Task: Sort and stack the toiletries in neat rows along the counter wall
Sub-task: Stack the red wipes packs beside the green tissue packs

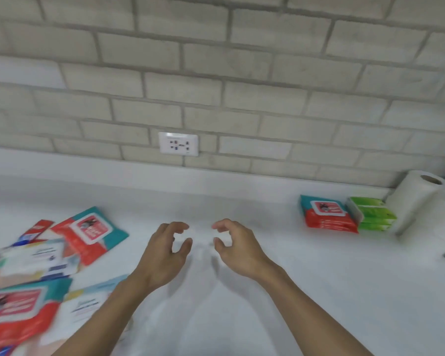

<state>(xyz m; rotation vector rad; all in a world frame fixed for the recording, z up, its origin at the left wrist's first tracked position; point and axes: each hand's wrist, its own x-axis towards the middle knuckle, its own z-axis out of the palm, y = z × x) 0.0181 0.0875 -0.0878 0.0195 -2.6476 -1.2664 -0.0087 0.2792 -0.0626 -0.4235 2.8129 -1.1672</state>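
Below the socket (pixel 178 144) our left hand (pixel 165 250) and right hand (pixel 238 246) hang loosely curled, empty; we should grip a red pack (pixel 88 235) left of it squarely.

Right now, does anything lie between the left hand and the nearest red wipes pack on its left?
Nothing visible does. Only bare counter separates the left hand from that red wipes pack.

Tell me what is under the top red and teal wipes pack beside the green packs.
Under the red and teal wipes pack lie more red packs, stacked on the white counter. Only their front edges show; their tops are covered, and I cannot count them.
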